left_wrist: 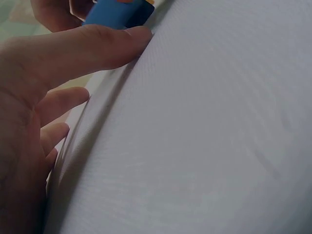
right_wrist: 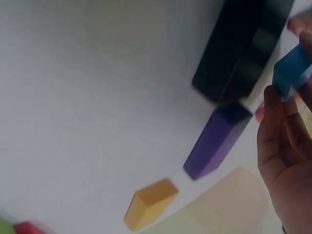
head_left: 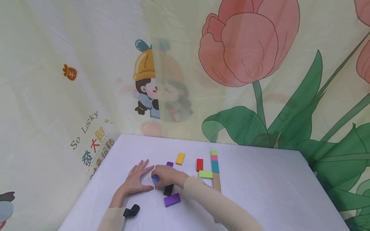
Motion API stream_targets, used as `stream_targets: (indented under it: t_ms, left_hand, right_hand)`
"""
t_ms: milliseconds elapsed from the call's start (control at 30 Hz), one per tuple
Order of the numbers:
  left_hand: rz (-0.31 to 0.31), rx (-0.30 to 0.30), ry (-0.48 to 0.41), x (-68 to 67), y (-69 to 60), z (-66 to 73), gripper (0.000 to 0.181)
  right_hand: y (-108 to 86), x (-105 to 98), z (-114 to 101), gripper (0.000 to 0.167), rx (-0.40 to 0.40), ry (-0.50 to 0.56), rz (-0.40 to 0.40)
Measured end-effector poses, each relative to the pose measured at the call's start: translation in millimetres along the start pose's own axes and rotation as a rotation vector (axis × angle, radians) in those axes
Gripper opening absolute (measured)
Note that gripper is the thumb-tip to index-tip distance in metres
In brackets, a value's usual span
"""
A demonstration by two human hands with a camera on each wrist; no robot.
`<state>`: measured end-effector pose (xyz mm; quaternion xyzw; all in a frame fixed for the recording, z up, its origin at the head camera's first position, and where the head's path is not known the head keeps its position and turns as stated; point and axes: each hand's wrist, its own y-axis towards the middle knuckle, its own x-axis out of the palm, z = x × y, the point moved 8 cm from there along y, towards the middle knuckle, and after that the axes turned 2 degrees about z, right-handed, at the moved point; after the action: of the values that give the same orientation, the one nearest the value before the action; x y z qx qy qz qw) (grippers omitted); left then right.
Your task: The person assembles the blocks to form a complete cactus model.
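My right hand [head_left: 166, 175] pinches a blue block [head_left: 156, 180] between thumb and fingers; in the right wrist view the blue block [right_wrist: 291, 70] shows between the fingertips. My left hand [head_left: 136, 179] lies on the white table with its fingers spread, its thumb and index finger on either side of the blue block. In the left wrist view the left thumb is stretched out just beside the blue block [left_wrist: 114, 13]. A black block [head_left: 168, 190] lies under the right wrist, with a purple block [head_left: 170, 164] at its far end.
Another purple block [head_left: 172, 200] lies nearer. Farther right are a yellow block [head_left: 180, 158], a red block [head_left: 199, 165], a light green block [head_left: 206, 174] and a line of blocks including a teal one [head_left: 215, 166]. Patterned cloth [head_left: 179, 64] hangs behind the table [head_left: 260, 192].
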<state>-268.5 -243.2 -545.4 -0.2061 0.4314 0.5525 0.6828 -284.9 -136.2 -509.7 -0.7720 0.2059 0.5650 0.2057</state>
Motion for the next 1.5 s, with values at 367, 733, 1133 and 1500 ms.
stream_targets:
  t_ms: [367, 733, 1133, 1500]
  left_hand:
    - [-0.008, -0.001, 0.041, -1.7, 3.2, 0.5, 0.090]
    - [0.008, 0.014, 0.048, -3.0, 0.7, -1.3, 0.090]
    - [-0.027, -0.020, 0.026, 0.8, -0.1, -2.2, 0.090]
    - [-0.029, -0.022, 0.032, 2.4, 1.4, -3.8, 0.091]
  right_hand:
    - [-27.4, -59.7, 95.3, 0.035, 0.228, 0.285, 0.225]
    - [-77.4, -63.7, 185.7, 0.026, 0.500, 0.361, 0.314]
    - [-90.4, -42.9, 202.3, 0.021, 0.559, 0.349, 0.258]
    - [-92.3, -37.8, 204.9, 0.022, 0.592, 0.310, 0.248]
